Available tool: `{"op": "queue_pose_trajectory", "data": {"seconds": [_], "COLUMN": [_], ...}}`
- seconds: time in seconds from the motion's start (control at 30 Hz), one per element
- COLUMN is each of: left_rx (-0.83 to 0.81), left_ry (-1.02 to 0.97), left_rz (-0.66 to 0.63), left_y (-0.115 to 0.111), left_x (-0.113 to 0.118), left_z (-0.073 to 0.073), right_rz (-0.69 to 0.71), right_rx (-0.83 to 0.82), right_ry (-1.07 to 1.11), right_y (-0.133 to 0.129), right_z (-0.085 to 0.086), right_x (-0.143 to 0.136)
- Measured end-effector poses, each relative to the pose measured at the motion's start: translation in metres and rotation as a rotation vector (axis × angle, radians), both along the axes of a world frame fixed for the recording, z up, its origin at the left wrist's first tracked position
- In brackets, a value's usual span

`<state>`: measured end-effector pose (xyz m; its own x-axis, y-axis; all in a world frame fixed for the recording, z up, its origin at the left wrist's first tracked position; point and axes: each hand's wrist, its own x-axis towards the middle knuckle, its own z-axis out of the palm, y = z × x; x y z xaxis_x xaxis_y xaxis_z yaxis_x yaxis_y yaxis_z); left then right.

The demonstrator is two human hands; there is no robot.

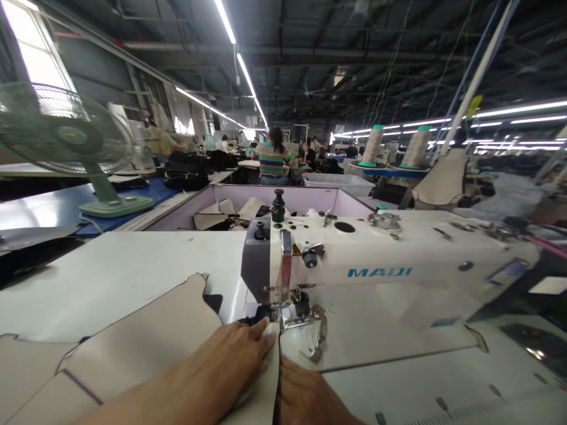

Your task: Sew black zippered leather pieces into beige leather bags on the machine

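A beige fabric panel (150,324) with dark edging spreads over the left of the sewing table and runs under the presser foot area of a white sewing machine (376,254). Close to the needle, my left hand (234,360) is closed on this panel, fingertips pointing toward the presser foot (275,313). Just right of the panel's dark edge, my right hand (305,392) is low in the view, its fingers closed at that edge and partly hidden by it. A curved metal guide (319,336) sits beside the needle area.
Behind the machine, a pale-walled bin (177,215) holds several cut pieces (221,213). A green fan (73,136) stands on a blue table at left. Thread cones (372,144) stand at the back right. A co-worker in a striped shirt (272,159) is farther off.
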<state>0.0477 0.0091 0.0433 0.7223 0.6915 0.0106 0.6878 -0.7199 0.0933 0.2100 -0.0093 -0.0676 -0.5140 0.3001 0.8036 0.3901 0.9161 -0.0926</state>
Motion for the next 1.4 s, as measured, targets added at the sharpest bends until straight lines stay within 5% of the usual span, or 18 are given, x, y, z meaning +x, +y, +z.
{"op": "queue_pose_trajectory", "data": {"seconds": [0.13,0.33,0.5,1.13,1.27,1.4], "left_rx": [-0.030,-0.022,0.021,0.061,0.019,0.085], "left_ry": [0.164,0.074,0.040,-0.029,-0.019,0.010], "left_rz": [-0.039,-0.030,-0.082,-0.097,-0.091,-0.014], "left_y": [0.005,0.013,0.020,0.025,0.028,0.010], "left_x": [0.004,0.000,-0.004,-0.007,-0.006,-0.013], "left_z": [-0.011,-0.029,-0.030,-0.030,-0.027,-0.002], "right_rz": [-0.016,-0.010,-0.029,-0.004,0.024,0.047], "right_rx": [0.029,-0.016,-0.164,-0.236,-0.309,-0.457], "right_ry": [-0.006,-0.014,-0.061,-0.075,-0.065,-0.163], "right_y": [0.001,0.004,0.007,0.018,0.009,-0.009], "right_z": [-0.004,-0.010,-0.015,-0.021,-0.005,0.030], "right_x": [-0.001,0.002,0.003,0.008,0.005,0.007]}}
